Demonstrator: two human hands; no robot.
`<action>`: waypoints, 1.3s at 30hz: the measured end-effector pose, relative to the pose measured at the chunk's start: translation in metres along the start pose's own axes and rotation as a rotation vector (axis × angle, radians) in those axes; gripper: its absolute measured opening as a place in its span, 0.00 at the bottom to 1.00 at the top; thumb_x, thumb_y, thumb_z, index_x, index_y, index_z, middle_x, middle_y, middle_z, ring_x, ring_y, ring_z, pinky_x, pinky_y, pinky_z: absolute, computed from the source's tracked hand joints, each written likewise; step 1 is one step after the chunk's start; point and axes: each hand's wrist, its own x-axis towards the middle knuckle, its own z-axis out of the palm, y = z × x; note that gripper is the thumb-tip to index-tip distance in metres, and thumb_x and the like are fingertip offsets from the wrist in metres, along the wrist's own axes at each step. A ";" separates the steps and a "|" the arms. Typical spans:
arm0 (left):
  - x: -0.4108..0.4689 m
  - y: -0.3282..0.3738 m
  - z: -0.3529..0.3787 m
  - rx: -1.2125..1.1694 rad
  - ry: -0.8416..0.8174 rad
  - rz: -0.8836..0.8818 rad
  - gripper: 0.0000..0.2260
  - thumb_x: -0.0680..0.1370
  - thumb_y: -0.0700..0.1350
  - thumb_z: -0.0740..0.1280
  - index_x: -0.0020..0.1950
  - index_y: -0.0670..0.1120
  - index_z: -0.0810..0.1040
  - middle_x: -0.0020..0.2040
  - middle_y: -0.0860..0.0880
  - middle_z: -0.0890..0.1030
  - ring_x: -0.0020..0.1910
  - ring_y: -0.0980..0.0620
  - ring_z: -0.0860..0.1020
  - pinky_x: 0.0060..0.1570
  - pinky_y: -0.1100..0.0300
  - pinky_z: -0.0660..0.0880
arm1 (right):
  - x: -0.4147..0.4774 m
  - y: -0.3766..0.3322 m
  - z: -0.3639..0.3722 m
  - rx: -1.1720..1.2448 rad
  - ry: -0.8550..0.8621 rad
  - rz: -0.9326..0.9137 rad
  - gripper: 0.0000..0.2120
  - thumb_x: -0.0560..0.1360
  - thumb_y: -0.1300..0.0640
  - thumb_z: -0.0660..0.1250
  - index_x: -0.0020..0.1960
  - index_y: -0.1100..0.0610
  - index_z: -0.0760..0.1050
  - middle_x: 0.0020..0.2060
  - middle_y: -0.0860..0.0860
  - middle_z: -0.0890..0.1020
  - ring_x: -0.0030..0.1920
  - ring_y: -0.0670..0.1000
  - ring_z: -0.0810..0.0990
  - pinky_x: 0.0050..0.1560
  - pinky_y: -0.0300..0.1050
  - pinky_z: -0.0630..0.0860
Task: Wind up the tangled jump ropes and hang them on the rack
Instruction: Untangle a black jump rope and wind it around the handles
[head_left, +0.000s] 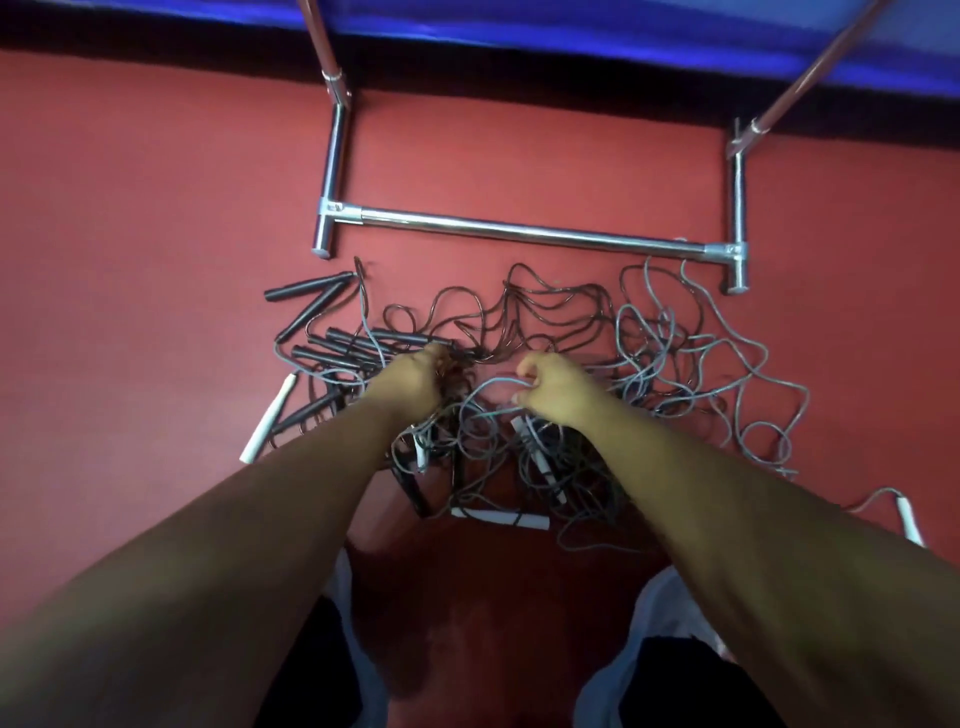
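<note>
While the jump ropes (649, 358) lie knotted, winding waits.
Left hand (418, 382) clutches dark cords (460, 371); right hand (558, 392) pinches a grey loop (491, 383); rack (519, 232) lies at twelve o'clock.

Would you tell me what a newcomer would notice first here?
A sprawling tangle of grey and dark jump ropes fills the centre of the red floor. The left hand grips dark cord while the right hand holds a grey loop. The shiny chrome rack stands just beyond.
</note>
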 end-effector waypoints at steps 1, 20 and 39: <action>-0.006 0.005 -0.009 0.010 0.020 0.016 0.23 0.80 0.41 0.63 0.74 0.39 0.63 0.61 0.33 0.78 0.59 0.35 0.78 0.55 0.50 0.72 | -0.007 -0.008 -0.009 -0.007 -0.010 0.003 0.16 0.75 0.53 0.72 0.57 0.62 0.77 0.50 0.57 0.81 0.52 0.58 0.80 0.52 0.47 0.75; -0.222 0.157 -0.216 -0.212 0.092 0.663 0.06 0.81 0.37 0.67 0.46 0.47 0.78 0.40 0.43 0.85 0.31 0.54 0.79 0.35 0.65 0.73 | -0.229 -0.132 -0.161 0.284 0.267 -0.509 0.07 0.78 0.56 0.70 0.49 0.60 0.83 0.38 0.60 0.83 0.40 0.51 0.76 0.44 0.46 0.69; -0.284 0.137 -0.228 -0.455 0.475 0.680 0.07 0.81 0.43 0.67 0.45 0.40 0.75 0.29 0.48 0.80 0.31 0.49 0.79 0.42 0.56 0.77 | -0.339 -0.122 -0.216 0.022 0.589 -0.311 0.17 0.71 0.69 0.68 0.56 0.53 0.80 0.46 0.53 0.86 0.42 0.47 0.81 0.47 0.43 0.77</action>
